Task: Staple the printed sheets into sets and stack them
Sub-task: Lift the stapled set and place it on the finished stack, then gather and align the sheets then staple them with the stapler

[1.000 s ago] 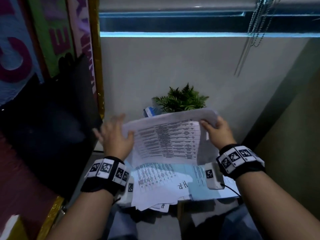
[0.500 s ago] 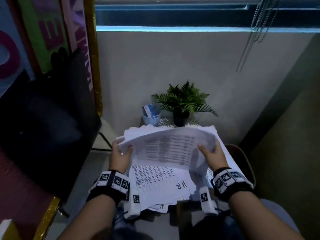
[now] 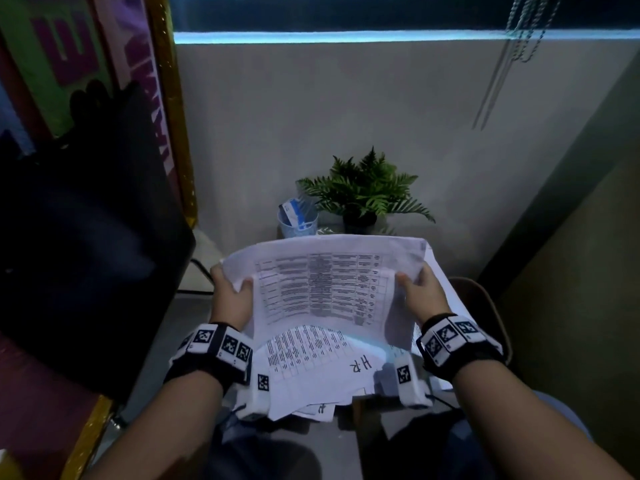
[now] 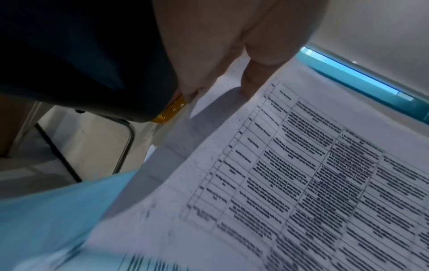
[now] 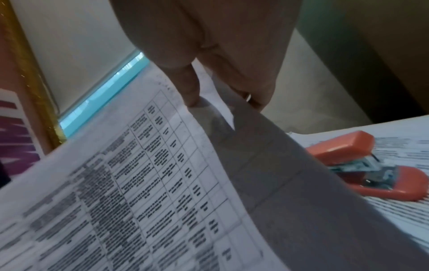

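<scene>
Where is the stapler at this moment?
Only the right wrist view shows it: the orange stapler lies on loose printed pages, right of the held sheets.

Paper-strewn table (image 3: pixel 485 299) (stapler (image 5: pixel 362 165) atop)

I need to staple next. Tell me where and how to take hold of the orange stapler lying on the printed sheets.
Grip the orange stapler across its narrow sides, mid-body, thumb on the top arm, coming from above with the right hand. It lies flat on the loose printed sheets, so nothing seems to block that approach.
</scene>
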